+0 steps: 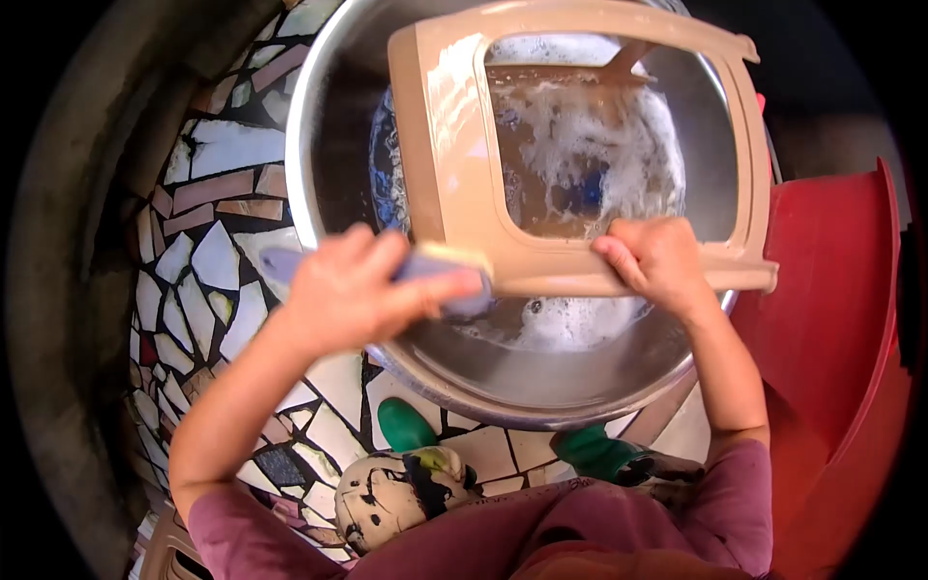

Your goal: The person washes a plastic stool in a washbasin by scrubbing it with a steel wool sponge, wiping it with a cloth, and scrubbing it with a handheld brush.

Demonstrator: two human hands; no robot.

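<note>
Over a round metal basin (319,126) I see a tan plastic frame (440,126) with a large rectangular opening, tilted above soapy water (580,324). My right hand (657,261) is closed round the frame's lower bar, near its right end. Wrapped round a grey-blue brush (467,290) is my left hand (358,290), slightly blurred. The brush's pale bristle side touches or nearly touches the frame's lower left corner. White foam and something blue, too unclear to name, show in the water.
A large red plastic object (831,309) stands right of the basin. The floor (237,150) is broken-tile mosaic. Green footwear (406,423) shows below the basin. Another brown plastic piece (174,551) lies at the lower left, beside a dark wall or edge (58,290).
</note>
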